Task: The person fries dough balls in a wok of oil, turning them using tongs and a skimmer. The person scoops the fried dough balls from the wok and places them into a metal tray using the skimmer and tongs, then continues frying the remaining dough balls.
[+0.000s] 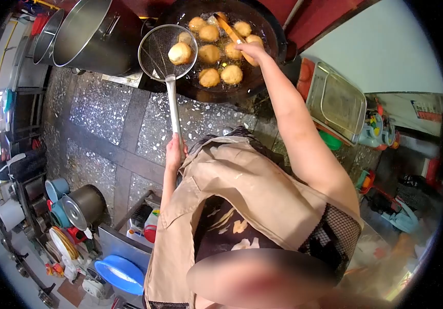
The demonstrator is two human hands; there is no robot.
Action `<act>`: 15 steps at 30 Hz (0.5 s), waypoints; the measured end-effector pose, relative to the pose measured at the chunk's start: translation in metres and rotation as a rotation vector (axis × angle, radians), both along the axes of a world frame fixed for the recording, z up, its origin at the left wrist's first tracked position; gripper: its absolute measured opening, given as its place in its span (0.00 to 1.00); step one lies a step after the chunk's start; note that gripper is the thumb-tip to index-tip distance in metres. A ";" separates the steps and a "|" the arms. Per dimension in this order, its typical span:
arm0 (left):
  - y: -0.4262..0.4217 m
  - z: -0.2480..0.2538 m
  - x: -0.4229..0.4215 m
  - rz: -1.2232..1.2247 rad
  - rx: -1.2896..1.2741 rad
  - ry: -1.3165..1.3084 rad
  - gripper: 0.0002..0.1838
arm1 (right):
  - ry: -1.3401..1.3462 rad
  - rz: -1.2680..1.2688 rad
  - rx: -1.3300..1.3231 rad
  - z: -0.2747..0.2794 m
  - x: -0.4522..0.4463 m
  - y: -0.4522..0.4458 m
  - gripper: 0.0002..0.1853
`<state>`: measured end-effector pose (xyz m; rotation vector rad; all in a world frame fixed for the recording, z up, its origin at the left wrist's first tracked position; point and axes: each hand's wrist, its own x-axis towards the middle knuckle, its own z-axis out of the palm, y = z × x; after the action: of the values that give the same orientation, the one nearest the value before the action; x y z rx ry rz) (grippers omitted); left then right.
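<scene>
My left hand (175,152) is closed round the handle of a wire strainer (174,105). One golden dough ball (180,53) rests in the strainer's mesh, over the left side of a large black wok (270,62). Several more browned balls (209,54) lie in the dark oil. My right hand (253,52) grips wooden tongs (230,31), whose tips are low among the balls at the wok's far side. Whether the tongs hold a ball I cannot make out.
Large metal pots (90,36) stand left of the wok. To its right is a rectangular tray (342,103). A lidded pot (84,207) and a blue basin (120,274) are at the lower left. Speckled floor (100,113) shows between.
</scene>
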<state>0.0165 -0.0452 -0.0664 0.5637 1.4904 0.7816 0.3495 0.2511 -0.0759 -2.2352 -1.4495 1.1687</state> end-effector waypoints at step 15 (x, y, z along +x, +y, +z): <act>0.004 0.014 0.003 -0.046 -0.041 0.074 0.27 | 1.331 -0.116 -0.217 0.046 -0.012 -0.101 0.26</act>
<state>0.0190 -0.0416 -0.0522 0.5994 1.5527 0.6992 0.3379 0.1503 -0.0301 -1.0088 -0.6076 2.1461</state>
